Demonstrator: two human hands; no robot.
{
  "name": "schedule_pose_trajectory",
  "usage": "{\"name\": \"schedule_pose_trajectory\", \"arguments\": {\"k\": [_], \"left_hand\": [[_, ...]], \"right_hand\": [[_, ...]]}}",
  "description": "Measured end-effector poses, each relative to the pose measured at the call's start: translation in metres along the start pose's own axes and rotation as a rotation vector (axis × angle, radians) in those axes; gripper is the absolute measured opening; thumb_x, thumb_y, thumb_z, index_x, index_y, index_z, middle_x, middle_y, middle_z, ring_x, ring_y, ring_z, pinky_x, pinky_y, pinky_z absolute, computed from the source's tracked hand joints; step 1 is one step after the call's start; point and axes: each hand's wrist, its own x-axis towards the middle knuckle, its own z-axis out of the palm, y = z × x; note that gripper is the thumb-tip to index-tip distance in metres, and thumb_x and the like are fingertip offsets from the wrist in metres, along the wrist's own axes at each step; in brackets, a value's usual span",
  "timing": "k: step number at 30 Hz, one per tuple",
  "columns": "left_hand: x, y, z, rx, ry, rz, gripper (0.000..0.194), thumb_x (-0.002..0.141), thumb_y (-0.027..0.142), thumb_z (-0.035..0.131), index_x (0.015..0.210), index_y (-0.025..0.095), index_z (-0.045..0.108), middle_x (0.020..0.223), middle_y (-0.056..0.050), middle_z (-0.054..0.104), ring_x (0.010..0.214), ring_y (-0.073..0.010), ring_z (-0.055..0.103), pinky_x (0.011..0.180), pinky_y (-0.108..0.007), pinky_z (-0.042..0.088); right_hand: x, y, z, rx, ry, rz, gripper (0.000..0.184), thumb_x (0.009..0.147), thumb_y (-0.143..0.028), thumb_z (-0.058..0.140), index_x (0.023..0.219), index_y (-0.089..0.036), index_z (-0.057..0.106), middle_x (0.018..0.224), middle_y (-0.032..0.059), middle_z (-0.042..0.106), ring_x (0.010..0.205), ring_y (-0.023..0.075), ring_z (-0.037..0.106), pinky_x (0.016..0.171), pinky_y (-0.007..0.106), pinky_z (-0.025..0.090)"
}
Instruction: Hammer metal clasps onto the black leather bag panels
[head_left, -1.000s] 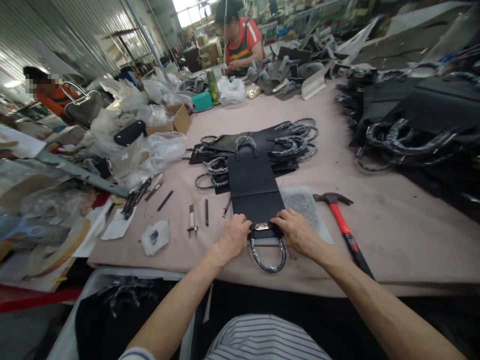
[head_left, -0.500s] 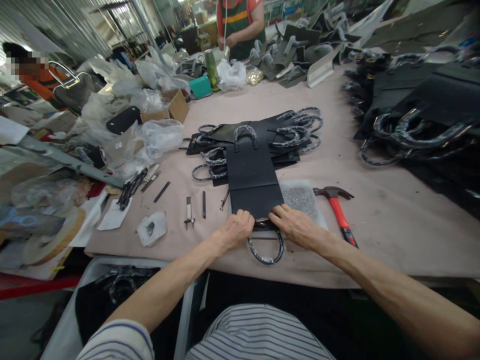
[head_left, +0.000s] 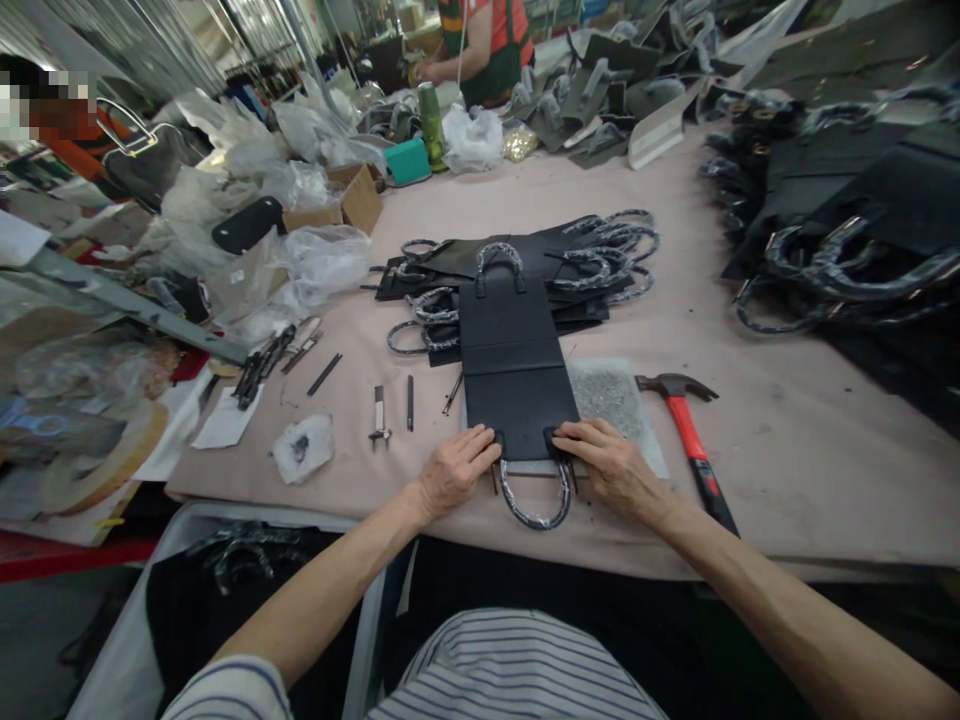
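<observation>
A long black leather bag panel (head_left: 514,340) lies flat in front of me, creased across its middle, with a plastic-wrapped handle at each end. The near handle (head_left: 536,510) hangs toward me over the table. My left hand (head_left: 459,470) is closed at the panel's near left corner, fingers pressed on the handle's end tab. At the near right corner my right hand (head_left: 611,465) grips the other tab between thumb and fingers. Thin brown strips stick out below both tabs. Under the panel is a pale slab (head_left: 619,400), partly covered.
Right of the slab lies a red-handled hammer (head_left: 686,435). More black panels (head_left: 442,265) are piled behind. Left are a caliper-like tool (head_left: 379,420), a dark rod (head_left: 410,403) and a crumpled plastic bag (head_left: 302,450). A bin (head_left: 172,560) stands below the edge. A co-worker (head_left: 487,50) stands across the table.
The panel's near end now lies flat, its tabs showing on top. Both hands have moved slightly outward to the corners. The co-worker's arms have shifted left.
</observation>
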Motion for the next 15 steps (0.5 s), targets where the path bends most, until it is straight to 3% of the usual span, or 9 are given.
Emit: {"name": "schedule_pose_trajectory", "arguments": {"k": [3,7,10,15], "left_hand": [[-0.001,0.007,0.003,-0.12,0.018,-0.167,0.042,0.093,0.003,0.04,0.124,0.013,0.067,0.13,-0.017,0.069,0.132,-0.0251,0.061,0.109,-0.046,0.055],[0.001,-0.001,-0.008,-0.209,0.148,-0.532,0.036,0.095,0.009,0.044,0.121,0.018,0.069,0.12,-0.011,0.075,0.115,-0.0193,0.07,0.104,-0.036,0.057],[0.001,-0.027,-0.028,-0.106,0.192,-0.816,0.028,0.096,0.013,0.05,0.111,0.019,0.073,0.111,-0.01,0.077,0.106,-0.021,0.072,0.098,-0.035,0.057],[-0.011,-0.09,-0.072,0.012,-0.006,-1.255,0.021,0.093,0.021,0.061,0.106,0.017,0.078,0.105,-0.01,0.079,0.098,-0.0224,0.074,0.09,-0.029,0.054]], "right_hand": [[0.0,-0.002,0.002,0.09,0.035,0.138,0.038,0.098,-0.013,0.039,0.118,-0.022,0.07,0.119,0.0089,0.071,0.106,0.0233,0.062,0.094,0.045,0.052],[0.01,-0.005,0.01,0.099,0.111,0.287,0.03,0.101,-0.027,0.044,0.112,-0.023,0.071,0.113,0.0077,0.073,0.104,0.0242,0.065,0.092,0.044,0.05],[0.016,-0.006,0.019,0.028,0.165,0.31,0.026,0.099,-0.036,0.052,0.11,-0.022,0.07,0.111,0.0093,0.072,0.103,0.0264,0.064,0.09,0.045,0.048],[0.011,0.004,0.033,-0.011,0.225,0.255,0.025,0.097,-0.042,0.056,0.11,-0.025,0.069,0.109,0.0083,0.072,0.1,0.0286,0.065,0.088,0.047,0.048]]}}
